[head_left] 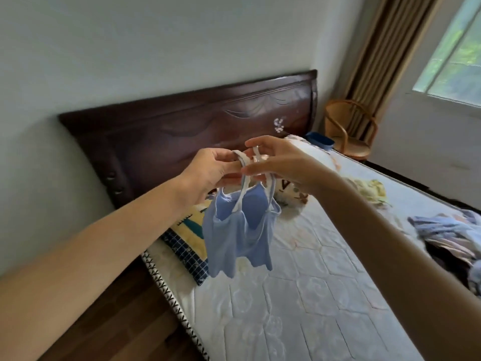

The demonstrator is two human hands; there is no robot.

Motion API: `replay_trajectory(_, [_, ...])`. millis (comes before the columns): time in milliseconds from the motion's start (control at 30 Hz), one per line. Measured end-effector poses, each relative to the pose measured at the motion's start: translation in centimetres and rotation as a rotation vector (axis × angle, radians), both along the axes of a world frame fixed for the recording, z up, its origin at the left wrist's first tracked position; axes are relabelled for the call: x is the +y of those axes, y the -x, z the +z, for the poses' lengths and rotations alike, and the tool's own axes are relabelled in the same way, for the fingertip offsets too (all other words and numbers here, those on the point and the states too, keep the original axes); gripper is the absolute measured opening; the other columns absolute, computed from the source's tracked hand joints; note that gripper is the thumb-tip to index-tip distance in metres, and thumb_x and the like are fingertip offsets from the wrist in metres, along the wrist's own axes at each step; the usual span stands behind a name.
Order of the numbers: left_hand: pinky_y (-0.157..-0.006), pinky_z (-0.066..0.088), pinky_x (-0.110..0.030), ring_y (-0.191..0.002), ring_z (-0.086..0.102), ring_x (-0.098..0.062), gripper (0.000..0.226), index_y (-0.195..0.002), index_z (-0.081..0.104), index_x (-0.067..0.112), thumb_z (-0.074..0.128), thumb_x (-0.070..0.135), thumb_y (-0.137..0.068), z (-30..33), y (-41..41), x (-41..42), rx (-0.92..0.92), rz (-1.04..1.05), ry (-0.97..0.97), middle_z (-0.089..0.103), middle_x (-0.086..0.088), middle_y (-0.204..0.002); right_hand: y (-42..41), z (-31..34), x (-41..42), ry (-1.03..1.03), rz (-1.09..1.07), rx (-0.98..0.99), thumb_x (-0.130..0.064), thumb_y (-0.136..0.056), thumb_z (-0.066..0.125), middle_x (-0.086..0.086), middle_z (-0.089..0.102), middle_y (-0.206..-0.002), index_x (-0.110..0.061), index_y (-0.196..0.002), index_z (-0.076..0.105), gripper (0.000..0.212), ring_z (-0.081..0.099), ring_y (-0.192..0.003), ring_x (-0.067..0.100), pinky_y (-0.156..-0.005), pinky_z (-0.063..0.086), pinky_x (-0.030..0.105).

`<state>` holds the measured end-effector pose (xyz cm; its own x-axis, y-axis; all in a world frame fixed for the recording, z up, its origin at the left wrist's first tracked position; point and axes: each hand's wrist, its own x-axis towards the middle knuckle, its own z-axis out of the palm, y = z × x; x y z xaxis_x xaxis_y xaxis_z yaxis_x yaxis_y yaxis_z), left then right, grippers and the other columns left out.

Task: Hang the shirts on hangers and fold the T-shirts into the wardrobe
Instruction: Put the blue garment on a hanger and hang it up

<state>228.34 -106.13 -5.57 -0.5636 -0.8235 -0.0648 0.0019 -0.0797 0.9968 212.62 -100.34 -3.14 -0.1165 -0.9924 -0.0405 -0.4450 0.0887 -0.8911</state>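
My little blue top hangs in the air over the bed. I hold it up by its white straps so it drops straight and I can see its shape. Its long way runs up and down, straps on top. My left hand pinches one strap. My right hand has fingers hooked in the others. More clothes wait beside me.

Light-blue strappy top — white-edged straps bunched up — hangs above the mattress.
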Motion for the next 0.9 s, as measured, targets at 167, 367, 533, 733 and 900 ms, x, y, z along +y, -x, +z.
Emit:
replay_trajectory(167, [-0.080, 0.059, -0.030, -0.091, 0.072, -0.026, 0.029, -0.114, 0.066, -0.002, 0.070, 0.008, -0.087, -1.3, -5.2, 1.6, -0.118, 0.203, 0.038, 0.072, -0.018, -0.105, -5.3, -0.9, -1.8, -0.005, 0.219, 0.033, 0.000, -0.070, 0.084, 0.002, 0.062, -0.123, -0.017, -0.134, 0.048, 0.075, 0.063, -0.111, 0.018, -0.094, 0.055, 0.035])
replay_trajectory(367, [-0.073, 0.060, -0.026, -0.069, 0.069, -0.009, 0.024, -0.108, 0.068, 0.000, 0.070, 0.014, -0.089, -1.7, -12.8, 4.0, -0.234, 0.426, 0.070, 0.072, -0.009, -0.091, -12.9, -1.7, -3.2, -0.003, 0.496, -0.002, 0.011, -0.068, 0.080, 0.001, 0.061, -0.121, -0.019, -0.136, 0.045, 0.082, 0.062, -0.108, 0.019, -0.086, 0.056, 0.028])
replay_trajectory(533, [-0.086, 0.057, -0.039, -0.086, 0.065, -0.023, 0.021, -0.098, 0.067, 0.000, 0.071, 0.017, -0.087, -0.7, -19.5, 6.4, -0.375, 0.631, 0.088, 0.068, -0.013, -0.090, -19.9, -1.3, -3.5, 0.023, 0.730, -0.005, 0.014, -0.072, 0.074, 0.000, 0.057, -0.127, -0.024, -0.144, 0.039, 0.089, 0.063, -0.100, 0.012, -0.075, 0.057, 0.019])
replay_trajectory(733, [-0.086, 0.056, -0.046, -0.081, 0.069, -0.034, 0.041, -0.083, 0.073, -0.003, 0.071, 0.037, -0.085, 0.7, -27.0, 9.3, -0.590, 0.834, 0.177, 0.071, -0.020, -0.079, -28.6, -0.2, -3.3, 0.098, 0.970, 0.013, 0.014, -0.075, 0.064, 0.002, 0.053, -0.133, -0.028, -0.144, 0.039, 0.085, 0.063, -0.111, 0.023, -0.088, 0.056, 0.029])
replay_trajectory(900, [-0.066, 0.050, -0.038, -0.061, 0.056, -0.022, 0.058, -0.077, 0.069, -0.001, 0.068, 0.057, -0.073, 1.6, -32.7, 10.2, -0.788, 0.991, 0.242, 0.066, -0.014, -0.069, -34.7, 0.7, -3.8, 0.127, 1.109, -0.006, 0.017, -0.078, 0.060, 0.002, 0.051, -0.136, -0.028, -0.145, 0.038, 0.083, 0.067, -0.104, 0.026, -0.085, 0.057, 0.030])
